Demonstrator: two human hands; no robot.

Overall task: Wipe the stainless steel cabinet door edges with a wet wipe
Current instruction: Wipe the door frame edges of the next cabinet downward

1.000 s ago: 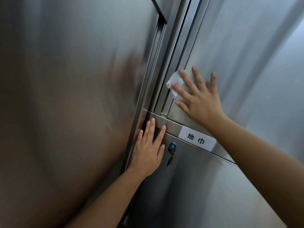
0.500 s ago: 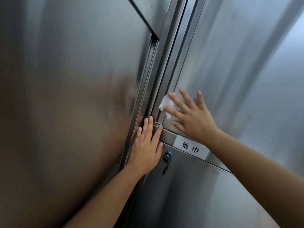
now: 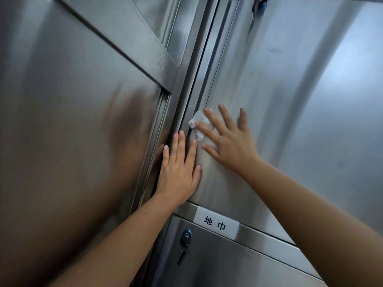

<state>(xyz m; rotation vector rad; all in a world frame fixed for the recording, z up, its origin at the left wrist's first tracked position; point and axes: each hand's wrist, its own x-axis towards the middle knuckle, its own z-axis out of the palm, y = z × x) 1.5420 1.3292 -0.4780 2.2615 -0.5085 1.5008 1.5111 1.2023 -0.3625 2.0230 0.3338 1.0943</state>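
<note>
Brushed stainless steel side panel fills the left of the view, set at an angle, with a blurred reflection of an arm on it. To its right stands the tall stainless steel upper cabinet door, closed, its left edge running beside a vertical steel frame strip. Below it, past a horizontal steel rail, is the lower stainless steel cabinet door, also closed. Left hand: flat, fingers straight and close together, palm down across the upper door's left edge and the frame strip, low on the door just above the rail; it holds nothing. Right hand: flat, fingers straight and spread, pressed on the upper door's face just right of the left hand and slightly higher. Rectangular white label with two black characters is stuck on the rail, below both hands. Crumpled white wet wipe lies against the upper door near its left edge, pinned under the right hand's index and middle fingertips, part of it sticking out to the left; not gripped, only pressed. Small blue-capped lock with a key hanging from it sits at the lower door's top left corner. A second blue lock is partly cut off at the top edge.
</note>
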